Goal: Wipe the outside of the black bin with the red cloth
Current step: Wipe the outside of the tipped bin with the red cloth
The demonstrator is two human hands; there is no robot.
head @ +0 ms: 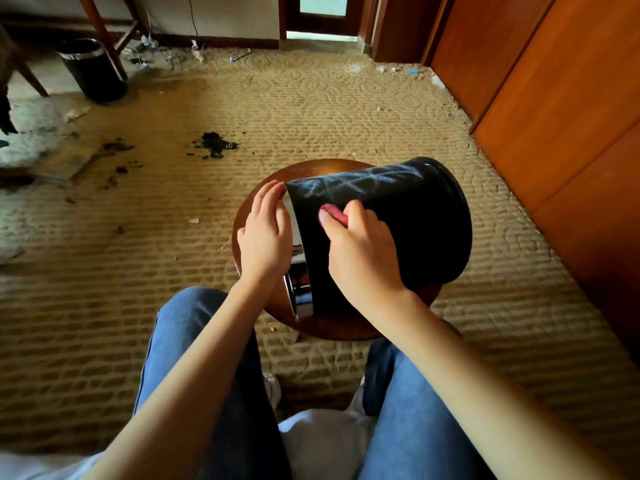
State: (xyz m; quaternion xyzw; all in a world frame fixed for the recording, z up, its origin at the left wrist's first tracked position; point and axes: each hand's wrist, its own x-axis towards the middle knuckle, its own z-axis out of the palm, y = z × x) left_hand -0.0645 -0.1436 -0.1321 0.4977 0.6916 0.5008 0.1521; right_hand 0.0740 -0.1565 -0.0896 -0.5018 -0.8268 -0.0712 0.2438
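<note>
Sitting low, with blue jeans nearest the camera, the person leans over a small round desk just beyond the knees. The black bin lies on its side on that desk, its mouth with the chrome rim turned left and its base to the right.

The left hand lies over the rim end with fingers nearly straight and together, steadying the bin and gripping nothing. The right hand is curled round the red cloth, which is bunched so that only a small part shows past the thumb, and it presses the cloth against the upper side of the bin near the rim.

Judging by the surface, the wipe is under way but far from finished. Pale, crossing streaks mark the far upper side, the wall to the right looks dark, and the underside against the desk is hidden, so the bin would need turning.

Farther off, the patterned carpet carries a patch of dark debris, and a second bin stands at far left.
</note>
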